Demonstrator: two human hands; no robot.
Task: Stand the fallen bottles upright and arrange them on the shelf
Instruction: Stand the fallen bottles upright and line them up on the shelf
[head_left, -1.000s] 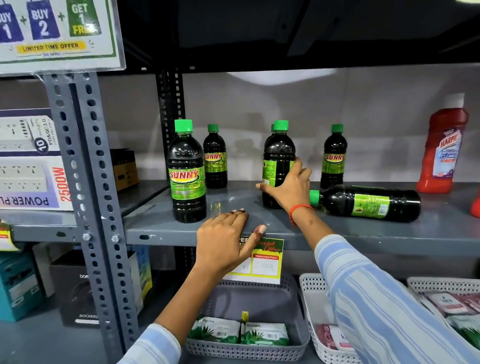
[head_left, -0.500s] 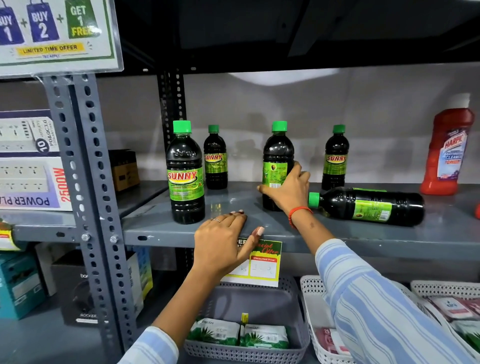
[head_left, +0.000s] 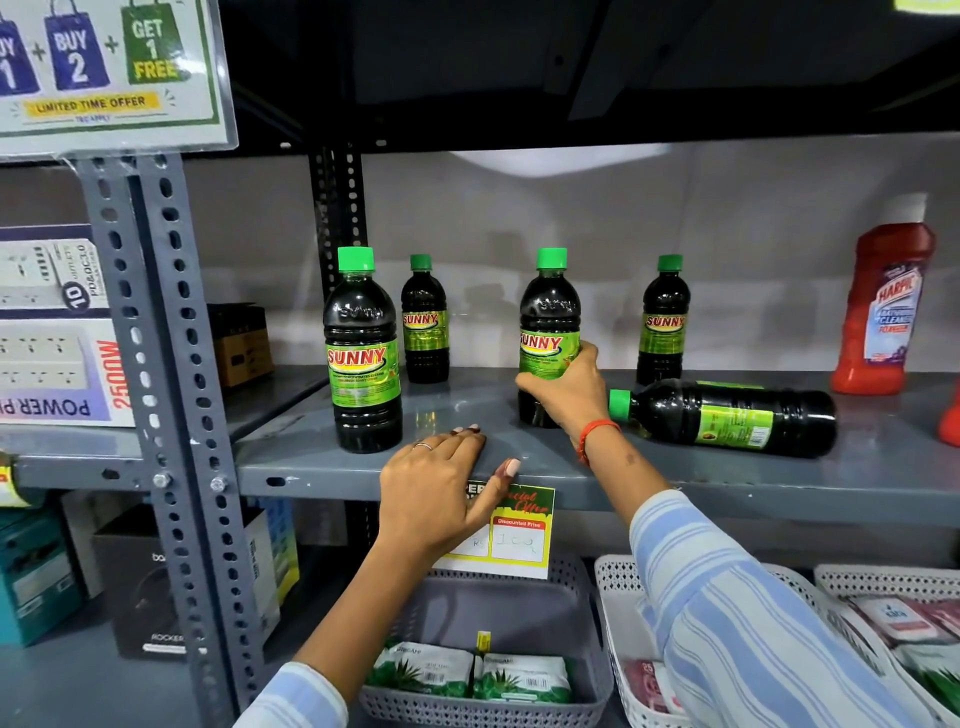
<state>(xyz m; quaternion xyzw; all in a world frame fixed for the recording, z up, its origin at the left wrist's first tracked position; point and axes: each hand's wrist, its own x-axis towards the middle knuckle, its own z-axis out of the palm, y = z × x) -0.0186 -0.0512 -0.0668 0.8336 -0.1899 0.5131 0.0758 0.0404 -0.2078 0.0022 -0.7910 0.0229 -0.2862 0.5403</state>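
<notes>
Several dark bottles with green caps and green SUNNY labels are on the grey shelf (head_left: 675, 475). My right hand (head_left: 563, 387) grips the lower body of an upright front bottle (head_left: 548, 317), label facing me. Another upright bottle (head_left: 362, 353) stands front left. Two smaller-looking ones stand at the back: one left (head_left: 424, 322), one right (head_left: 665, 322). A fallen bottle (head_left: 727, 415) lies on its side right of my wrist, cap pointing left. My left hand (head_left: 436, 488) rests flat on the shelf's front edge, fingers apart, holding nothing.
A red Harpic bottle (head_left: 883, 306) stands at the far right of the shelf. A perforated steel upright (head_left: 156, 364) borders the shelf at left, with power-strip boxes (head_left: 52, 332) beyond. A price tag (head_left: 519, 535) hangs below the edge. Baskets (head_left: 582, 696) of packets sit underneath.
My right hand has turned the upright front bottle so that its SUNNY label now faces me. The left hand stays on the shelf edge. The fallen bottle has not moved.
</notes>
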